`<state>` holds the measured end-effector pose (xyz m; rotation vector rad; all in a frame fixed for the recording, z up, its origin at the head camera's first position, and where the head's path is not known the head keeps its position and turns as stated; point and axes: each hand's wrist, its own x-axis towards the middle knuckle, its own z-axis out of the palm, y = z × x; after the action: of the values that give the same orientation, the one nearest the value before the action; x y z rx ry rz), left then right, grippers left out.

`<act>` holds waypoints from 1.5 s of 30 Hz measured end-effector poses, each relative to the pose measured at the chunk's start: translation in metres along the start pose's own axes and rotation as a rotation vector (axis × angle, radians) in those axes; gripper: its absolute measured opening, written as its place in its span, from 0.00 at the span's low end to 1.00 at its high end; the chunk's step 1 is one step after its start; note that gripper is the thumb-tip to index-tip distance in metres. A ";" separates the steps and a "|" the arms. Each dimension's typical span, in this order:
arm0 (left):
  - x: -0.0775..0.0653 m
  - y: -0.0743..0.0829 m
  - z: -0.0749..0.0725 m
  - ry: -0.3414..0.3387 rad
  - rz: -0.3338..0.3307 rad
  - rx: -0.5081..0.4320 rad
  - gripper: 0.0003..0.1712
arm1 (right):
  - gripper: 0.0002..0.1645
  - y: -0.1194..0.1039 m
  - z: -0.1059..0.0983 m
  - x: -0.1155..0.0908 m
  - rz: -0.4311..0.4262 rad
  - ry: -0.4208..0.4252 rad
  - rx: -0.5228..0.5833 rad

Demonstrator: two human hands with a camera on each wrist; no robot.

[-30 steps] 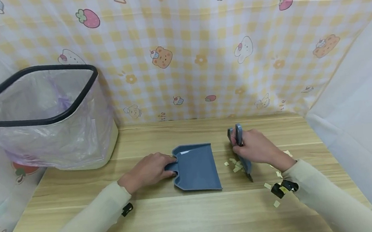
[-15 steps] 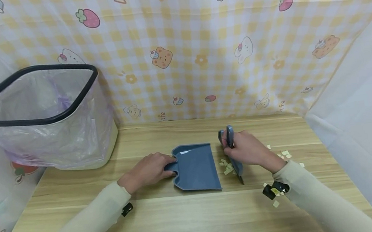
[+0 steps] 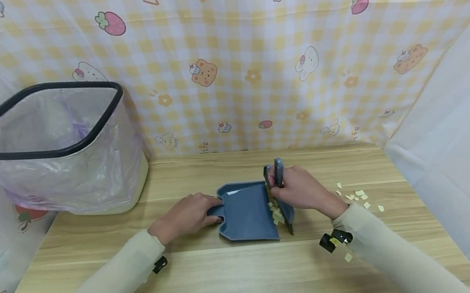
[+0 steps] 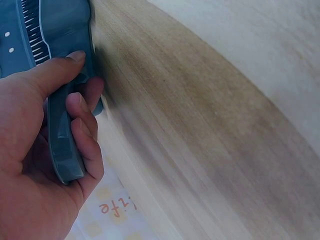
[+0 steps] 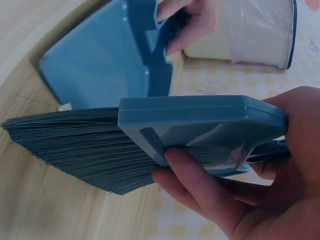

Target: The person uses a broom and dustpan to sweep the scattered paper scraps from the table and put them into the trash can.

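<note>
My left hand (image 3: 187, 215) grips the handle of a blue-grey dustpan (image 3: 246, 214) lying flat on the wooden table. In the left wrist view its fingers curl round that handle (image 4: 65, 140). My right hand (image 3: 303, 189) holds a small matching hand brush (image 5: 195, 127), bristles (image 5: 85, 147) down on the table. The brush stands just right of the dustpan's open edge. Between brush and edge sits a little heap of pale yellow paper-like scraps (image 3: 276, 214), partly hidden by the brush. Whether any scraps lie over the lip, I cannot tell.
More loose scraps (image 3: 359, 193) are scattered on the table right of the right hand, with a single scrap (image 3: 348, 257) nearer the front. A bin (image 3: 132, 176) with a black rim and clear liner stands at the back left. A checked curtain (image 3: 238, 98) hangs behind.
My right hand and the brush have moved left, pushing the heap of scraps up to the dustpan's open edge. Loose scraps at right have come into view. Left hand and dustpan stay put.
</note>
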<state>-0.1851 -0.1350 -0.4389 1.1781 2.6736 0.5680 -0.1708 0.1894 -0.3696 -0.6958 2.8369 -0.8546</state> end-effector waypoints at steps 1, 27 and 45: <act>0.000 0.000 0.000 0.001 0.001 0.000 0.19 | 0.03 -0.001 0.001 0.001 -0.001 0.003 0.001; -0.001 0.000 -0.001 -0.002 0.001 -0.006 0.17 | 0.06 -0.028 0.015 0.015 -0.036 0.007 0.051; 0.002 -0.001 -0.002 -0.012 -0.020 -0.034 0.13 | 0.04 -0.045 0.025 0.032 -0.051 -0.052 0.056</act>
<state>-0.1874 -0.1351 -0.4378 1.1413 2.6514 0.5984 -0.1761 0.1288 -0.3648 -0.7741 2.7490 -0.9064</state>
